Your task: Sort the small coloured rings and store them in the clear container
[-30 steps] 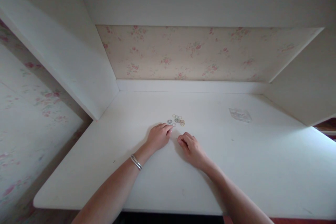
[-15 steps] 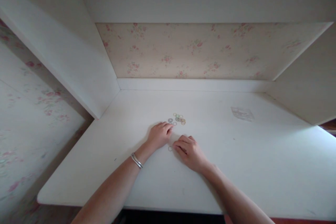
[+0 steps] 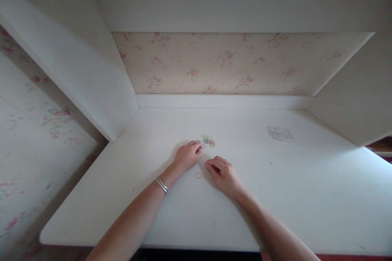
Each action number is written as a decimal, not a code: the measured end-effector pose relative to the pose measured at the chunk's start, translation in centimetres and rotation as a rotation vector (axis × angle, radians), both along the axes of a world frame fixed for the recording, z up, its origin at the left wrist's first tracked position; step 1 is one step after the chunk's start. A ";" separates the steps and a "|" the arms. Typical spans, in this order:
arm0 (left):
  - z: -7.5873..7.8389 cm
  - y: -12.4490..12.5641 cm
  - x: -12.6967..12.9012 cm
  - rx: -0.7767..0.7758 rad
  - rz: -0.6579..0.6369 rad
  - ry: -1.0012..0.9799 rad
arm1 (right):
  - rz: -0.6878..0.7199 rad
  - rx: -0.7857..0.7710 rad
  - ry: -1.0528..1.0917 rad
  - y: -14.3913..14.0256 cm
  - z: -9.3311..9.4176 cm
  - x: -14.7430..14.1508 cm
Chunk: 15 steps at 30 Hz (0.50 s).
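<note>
— So, where are the hands?
— Both rest on the white desk [image 3: 275,195]. The left hand [image 3: 187,156], fingers curled loosely, touches the pile of small rings [image 3: 208,140]. The right hand [image 3: 223,173] is curled, grasping nothing visible; a single ring [image 3: 198,175] lies between them.

Both forearms are bare from the bottom edge of the view up to the hands, with no sleeve showing on either one. The left hand [image 3: 186,156] has a thin silver-coloured bracelet [image 3: 162,185] around the wrist, made of what looks like two slim bands lying side by side. The right hand [image 3: 224,174] wears nothing on its wrist, and no rings can be made out on the fingers [image 3: 214,163] of either hand.
</note>
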<state>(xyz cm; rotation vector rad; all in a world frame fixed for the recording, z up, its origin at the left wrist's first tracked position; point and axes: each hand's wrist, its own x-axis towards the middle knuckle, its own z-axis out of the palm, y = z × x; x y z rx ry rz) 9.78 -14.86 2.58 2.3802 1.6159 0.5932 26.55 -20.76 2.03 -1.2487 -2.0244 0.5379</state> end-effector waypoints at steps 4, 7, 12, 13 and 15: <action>0.0 0.7 0.3 -0.015 -0.017 0.056 | -0.008 -0.005 0.011 0.0 0.1 0.1; 0.1 1.1 0.6 -0.033 -0.044 0.123 | 0.005 -0.014 0.004 0.0 0.2 0.1; 0.7 1.5 1.3 -0.111 -0.078 0.232 | 0.029 0.004 0.031 0.0 0.1 0.2; 0.8 1.5 1.3 -0.117 -0.089 0.234 | 0.026 0.006 0.033 0.0 0.1 0.2; 1.0 1.2 1.2 -0.115 -0.098 0.211 | 0.017 0.001 0.036 0.0 0.1 0.3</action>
